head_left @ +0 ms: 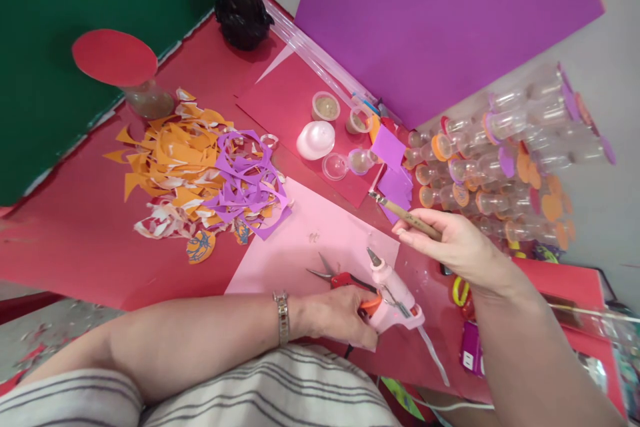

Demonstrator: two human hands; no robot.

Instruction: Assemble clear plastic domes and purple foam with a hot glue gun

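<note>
My left hand (337,317) is wrapped round the grip of a pink glue gun (393,293), whose nozzle points up and away over a pink sheet (305,240). Red-handled scissors (340,278) lie just beyond that hand. My right hand (457,247) pinches a thin brown paintbrush (405,215), its tip aimed left toward purple foam squares (393,170). Small clear cups (345,163) and a white dome lid (315,140) sit beyond the brush tip.
A heap of orange and purple foam scraps (200,173) lies at left on the red table (75,240). Several clear bottles with coloured caps (500,160) are piled at right. A purple sheet (440,20), a green sheet (50,47), a red-lidded jar (145,97) and a black object (243,10) stand behind.
</note>
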